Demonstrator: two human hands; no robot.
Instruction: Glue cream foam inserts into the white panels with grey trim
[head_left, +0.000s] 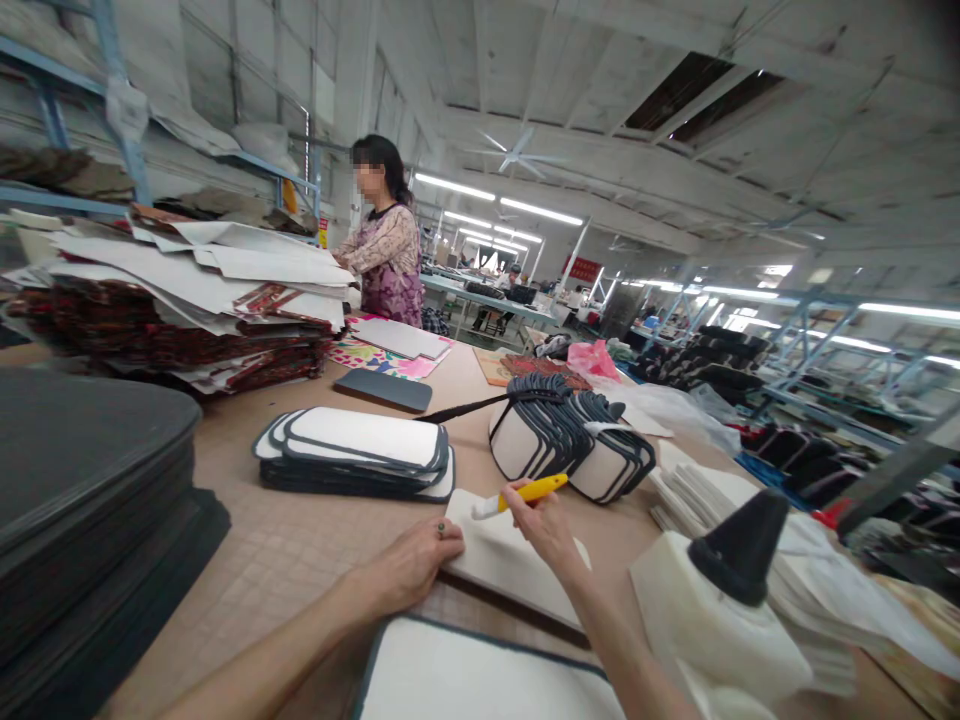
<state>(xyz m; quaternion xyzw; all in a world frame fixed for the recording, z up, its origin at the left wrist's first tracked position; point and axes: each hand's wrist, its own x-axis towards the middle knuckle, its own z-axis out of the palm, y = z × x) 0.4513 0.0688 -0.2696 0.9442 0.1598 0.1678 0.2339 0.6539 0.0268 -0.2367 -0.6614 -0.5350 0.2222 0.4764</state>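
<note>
My right hand [540,520] is closed round a yellow-handled brush [541,488], whose pale tip hovers over or touches a white rounded-corner board [517,560]. At that board's left edge my left hand [417,562], with a ring on one finger, pinches the side, its fingers bent together. Closer to me lies a white panel with a dark border [480,680]. Beyond my hands rests a pile of dark-edged white panels [360,445]. Behind the brush stand tied bundles of similar panels [525,430].
A tall stack of dark sheets [82,480] rises at left, with a heap of white and patterned pieces [187,290] behind. At right are a pale bottle with a black cone cap [712,600] and stacked boards [697,490]. A person [386,240] stands across the table.
</note>
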